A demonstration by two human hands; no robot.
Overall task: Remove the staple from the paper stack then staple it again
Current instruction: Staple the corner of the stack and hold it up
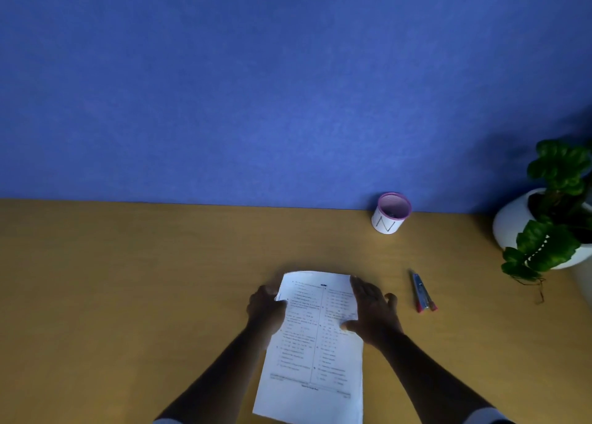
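A big blue wall [288, 87] fills the top of the view. Below it is a wide brown surface [128, 279]. On the far right sits a green plant [557, 180] in a round white pot [509, 225].

The paper stack [315, 350] lies flat on the surface, close to the person and right in the middle. It has small print on it. The far end looks a little curled up.

The left hand [266, 311] is on the left edge of the paper stack, with the fingers bent around the edge, so it seems to hold the paper there. The right hand [373, 311] lies open and flat on the right side, pressing the paper down. It grips nothing.

At the back, by the wall, stands a small white cup [389, 213] with a pink rim. To the right of the paper, well apart from it, lies a thin tool [422, 292] with red ends. It is too blurry to say what it is.

The staple is too small to see.

The paper is likely light, thin and bendy. It can slide, fold or tear. It is best to hold it flat near the corner where the staple sits, and pull the staple out gently so the sheets stay lined up.
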